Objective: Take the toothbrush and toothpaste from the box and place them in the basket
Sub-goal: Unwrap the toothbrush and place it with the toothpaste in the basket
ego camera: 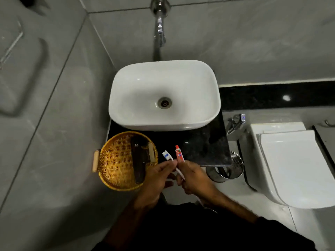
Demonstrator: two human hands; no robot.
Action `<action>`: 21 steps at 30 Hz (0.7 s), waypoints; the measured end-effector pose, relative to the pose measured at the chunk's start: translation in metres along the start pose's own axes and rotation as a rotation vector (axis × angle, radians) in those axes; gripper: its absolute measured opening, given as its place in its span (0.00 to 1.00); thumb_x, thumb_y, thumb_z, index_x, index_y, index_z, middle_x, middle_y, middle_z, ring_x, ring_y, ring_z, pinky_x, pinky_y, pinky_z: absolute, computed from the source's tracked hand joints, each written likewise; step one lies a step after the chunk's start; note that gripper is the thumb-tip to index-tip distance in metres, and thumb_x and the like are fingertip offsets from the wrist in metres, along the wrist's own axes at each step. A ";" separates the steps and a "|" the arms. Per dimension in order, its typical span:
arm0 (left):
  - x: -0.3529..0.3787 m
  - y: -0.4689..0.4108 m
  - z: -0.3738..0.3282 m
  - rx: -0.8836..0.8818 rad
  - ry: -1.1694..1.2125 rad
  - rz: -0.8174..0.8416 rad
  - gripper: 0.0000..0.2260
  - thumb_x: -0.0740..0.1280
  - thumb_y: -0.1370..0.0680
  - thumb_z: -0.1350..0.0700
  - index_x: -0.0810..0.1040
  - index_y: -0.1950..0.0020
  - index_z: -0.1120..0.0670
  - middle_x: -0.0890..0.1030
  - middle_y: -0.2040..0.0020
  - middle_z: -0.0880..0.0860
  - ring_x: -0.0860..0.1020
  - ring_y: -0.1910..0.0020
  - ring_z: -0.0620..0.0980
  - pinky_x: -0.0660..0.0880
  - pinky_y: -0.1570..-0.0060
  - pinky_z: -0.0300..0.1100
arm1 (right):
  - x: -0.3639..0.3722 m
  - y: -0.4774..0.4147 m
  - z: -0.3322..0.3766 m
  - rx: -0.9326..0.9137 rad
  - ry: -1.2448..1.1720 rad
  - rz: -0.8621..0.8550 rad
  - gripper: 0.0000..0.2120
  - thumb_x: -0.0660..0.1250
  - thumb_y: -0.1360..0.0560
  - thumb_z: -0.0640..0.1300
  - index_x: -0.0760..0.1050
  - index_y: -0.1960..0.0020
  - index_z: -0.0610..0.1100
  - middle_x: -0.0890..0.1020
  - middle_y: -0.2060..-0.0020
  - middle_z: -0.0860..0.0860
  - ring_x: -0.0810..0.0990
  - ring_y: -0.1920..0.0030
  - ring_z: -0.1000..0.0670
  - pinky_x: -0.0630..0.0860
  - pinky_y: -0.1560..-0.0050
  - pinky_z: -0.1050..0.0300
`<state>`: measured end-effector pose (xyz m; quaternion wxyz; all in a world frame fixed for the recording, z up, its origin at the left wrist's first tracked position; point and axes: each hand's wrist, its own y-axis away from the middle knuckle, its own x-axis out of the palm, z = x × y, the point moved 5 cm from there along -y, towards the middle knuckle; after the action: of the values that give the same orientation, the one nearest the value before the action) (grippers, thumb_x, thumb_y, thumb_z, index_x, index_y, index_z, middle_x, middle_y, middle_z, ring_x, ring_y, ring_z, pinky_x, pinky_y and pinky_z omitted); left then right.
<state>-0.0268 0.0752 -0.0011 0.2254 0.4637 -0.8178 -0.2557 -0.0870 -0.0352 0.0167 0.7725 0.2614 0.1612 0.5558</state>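
Note:
A white toothbrush [167, 155] with a blue-and-white head sticks up between my hands. My left hand [157, 179] pinches it just below the head, and its handle runs down against my right hand [194, 178]. My right hand grips a small red toothpaste tube [179, 154], cap pointing away from me. Both hands hover over the front edge of the black counter, just right of the round wicker basket [112, 165]. A dark oblong box [140, 158] lies across the basket's right half.
A white basin [145, 87] sits on the black counter [204, 147] beyond the hands, under a chrome tap [159, 24]. A steel bin [233, 167] stands low on the right, beside a white toilet [293, 165]. Grey tiled wall on the left.

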 end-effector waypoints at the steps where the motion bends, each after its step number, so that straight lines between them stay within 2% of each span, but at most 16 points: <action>1: -0.011 0.003 0.000 0.009 0.039 -0.020 0.09 0.69 0.22 0.51 0.87 0.49 0.53 0.85 0.57 0.59 0.80 0.61 0.54 0.76 0.56 0.48 | 0.012 -0.001 0.000 0.002 0.011 -0.006 0.23 0.54 0.15 0.54 0.78 0.46 0.36 0.79 0.68 0.42 0.70 0.77 0.53 0.65 0.77 0.61; 3: -0.034 0.006 0.002 -0.003 0.136 -0.067 0.08 0.69 0.22 0.53 0.87 0.50 0.53 0.86 0.56 0.59 0.81 0.59 0.55 0.78 0.54 0.47 | 0.033 -0.005 -0.004 0.039 0.019 -0.028 0.21 0.53 0.14 0.51 0.79 0.43 0.37 0.82 0.63 0.39 0.76 0.72 0.49 0.72 0.72 0.58; 4: -0.044 0.006 0.002 -0.017 0.189 -0.093 0.08 0.71 0.23 0.53 0.87 0.50 0.53 0.87 0.55 0.57 0.83 0.58 0.54 0.79 0.54 0.47 | 0.039 -0.007 -0.007 0.069 0.016 -0.043 0.20 0.53 0.14 0.49 0.79 0.43 0.37 0.83 0.59 0.36 0.79 0.67 0.47 0.76 0.66 0.56; 6: -0.070 0.005 0.003 -0.025 0.283 -0.143 0.07 0.74 0.27 0.53 0.88 0.53 0.53 0.88 0.55 0.54 0.86 0.57 0.50 0.81 0.57 0.44 | 0.052 -0.012 -0.014 0.116 0.024 -0.063 0.19 0.53 0.14 0.47 0.79 0.46 0.37 0.84 0.51 0.33 0.80 0.58 0.44 0.77 0.56 0.53; 9: -0.110 -0.003 0.004 -0.030 0.296 -0.262 0.05 0.76 0.29 0.53 0.88 0.55 0.53 0.88 0.58 0.52 0.85 0.58 0.48 0.80 0.61 0.42 | 0.069 -0.022 -0.019 0.103 0.103 -0.057 0.16 0.54 0.15 0.43 0.80 0.50 0.43 0.82 0.52 0.40 0.78 0.56 0.48 0.75 0.57 0.56; 12: -0.148 -0.019 0.005 -0.057 0.204 -0.372 0.07 0.76 0.28 0.52 0.87 0.54 0.54 0.88 0.55 0.53 0.85 0.54 0.51 0.81 0.54 0.47 | 0.088 -0.040 -0.019 0.035 0.309 -0.014 0.14 0.58 0.16 0.44 0.83 0.43 0.47 0.83 0.48 0.48 0.79 0.51 0.52 0.75 0.46 0.53; 14: -0.165 -0.029 0.005 -0.055 0.136 -0.425 0.08 0.77 0.28 0.52 0.86 0.53 0.54 0.88 0.53 0.55 0.85 0.51 0.55 0.82 0.48 0.50 | 0.099 -0.052 -0.012 -0.023 0.391 0.007 0.11 0.63 0.17 0.45 0.84 0.44 0.48 0.85 0.52 0.51 0.81 0.53 0.53 0.78 0.48 0.52; 15: -0.172 -0.034 0.005 -0.047 0.109 -0.442 0.07 0.77 0.28 0.53 0.86 0.53 0.54 0.88 0.53 0.55 0.85 0.51 0.55 0.82 0.49 0.49 | 0.104 -0.058 -0.009 -0.053 0.421 -0.003 0.08 0.66 0.19 0.45 0.84 0.46 0.48 0.86 0.57 0.53 0.82 0.56 0.56 0.79 0.53 0.55; 17: -0.181 -0.043 0.006 -0.038 0.059 -0.456 0.07 0.76 0.27 0.52 0.85 0.52 0.53 0.87 0.55 0.53 0.84 0.53 0.53 0.80 0.57 0.44 | 0.112 -0.067 -0.001 -0.083 0.470 -0.042 0.06 0.72 0.23 0.45 0.84 0.47 0.49 0.86 0.61 0.55 0.84 0.61 0.59 0.79 0.59 0.61; 19: -0.188 -0.054 0.008 -0.046 -0.004 -0.459 0.09 0.75 0.26 0.52 0.84 0.50 0.54 0.86 0.55 0.52 0.83 0.53 0.51 0.77 0.60 0.41 | 0.121 -0.077 0.003 -0.090 0.502 -0.073 0.10 0.76 0.26 0.44 0.81 0.45 0.47 0.87 0.59 0.52 0.86 0.59 0.56 0.83 0.57 0.57; 21: -0.195 -0.063 0.013 -0.074 -0.064 -0.461 0.09 0.74 0.25 0.52 0.83 0.48 0.55 0.86 0.51 0.54 0.83 0.51 0.52 0.80 0.54 0.45 | 0.131 -0.086 0.006 -0.099 0.570 -0.091 0.11 0.77 0.28 0.42 0.79 0.47 0.46 0.87 0.56 0.50 0.86 0.55 0.52 0.84 0.53 0.53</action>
<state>0.0967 0.2206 -0.0760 0.1517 0.6211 -0.6872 -0.3449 0.0262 0.0656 -0.0233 0.7321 0.0491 0.3559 0.5787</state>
